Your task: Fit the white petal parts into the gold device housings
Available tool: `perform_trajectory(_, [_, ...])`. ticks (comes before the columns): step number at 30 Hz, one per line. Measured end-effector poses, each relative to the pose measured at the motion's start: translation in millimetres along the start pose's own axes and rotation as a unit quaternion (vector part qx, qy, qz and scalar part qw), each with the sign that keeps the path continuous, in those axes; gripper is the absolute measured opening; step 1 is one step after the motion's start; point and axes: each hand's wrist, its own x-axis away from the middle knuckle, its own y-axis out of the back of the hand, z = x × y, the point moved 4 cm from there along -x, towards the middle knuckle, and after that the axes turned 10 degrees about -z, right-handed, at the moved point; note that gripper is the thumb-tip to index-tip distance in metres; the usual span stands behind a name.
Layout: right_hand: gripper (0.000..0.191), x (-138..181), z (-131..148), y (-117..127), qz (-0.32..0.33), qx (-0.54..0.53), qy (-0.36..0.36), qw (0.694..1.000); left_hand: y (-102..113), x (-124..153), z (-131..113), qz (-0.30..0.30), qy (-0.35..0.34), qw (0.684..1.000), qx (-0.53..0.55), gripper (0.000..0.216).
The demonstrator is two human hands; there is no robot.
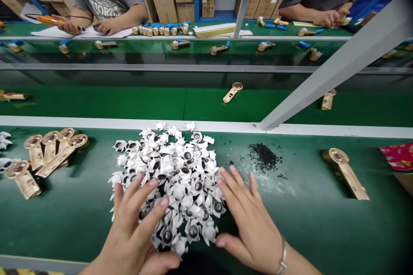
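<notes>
A heap of several small white fan blades with dark hubs lies on the green work surface. My left hand rests flat on the heap's near left side, fingers spread. My right hand, a bracelet at its wrist, lies open against the heap's right edge with the fingers pointing away from me. Neither hand grips anything. A little pile of tiny black screws sits just past my right fingertips.
Several tan fan bodies lie at the left, another tan fan body at the right. Beyond a grey rail runs a green belt carrying more bodies. A slanted grey bar crosses at right. Two people work at the far bench.
</notes>
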Motion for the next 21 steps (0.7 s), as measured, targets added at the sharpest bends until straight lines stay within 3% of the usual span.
perform_trajectory(3, [0.040, -6, -37, 17, -0.100, 0.030, -0.106, 0.989, 0, -48, 2, 0.019, 0.027, 0.999, 0.005, 0.070])
perform_trajectory(6, [0.016, -16, -75, 23, -0.121, 0.084, -0.114, 0.983, -10, -99, 10, 0.083, 0.015, 0.996, 0.043, 0.045])
perform_trajectory(9, [0.015, -26, -93, 18, -0.089, 0.106, -0.066, 0.988, -31, -148, 28, 0.173, -0.005, 0.984, 0.041, 0.038])
perform_trajectory(14, [0.019, -38, -92, 17, -0.050, 0.133, 0.024, 0.990, -69, -205, 76, 0.337, -0.001, 0.941, -0.018, 0.044])
perform_trajectory(17, [0.022, -45, -87, 15, -0.002, 0.174, 0.088, 0.981, -82, -217, 101, 0.417, -0.009, 0.909, -0.011, 0.048])
perform_trajectory(21, [0.019, -55, -87, 8, 0.033, 0.213, 0.123, 0.969, -101, -215, 112, 0.487, -0.024, 0.872, 0.036, 0.052])
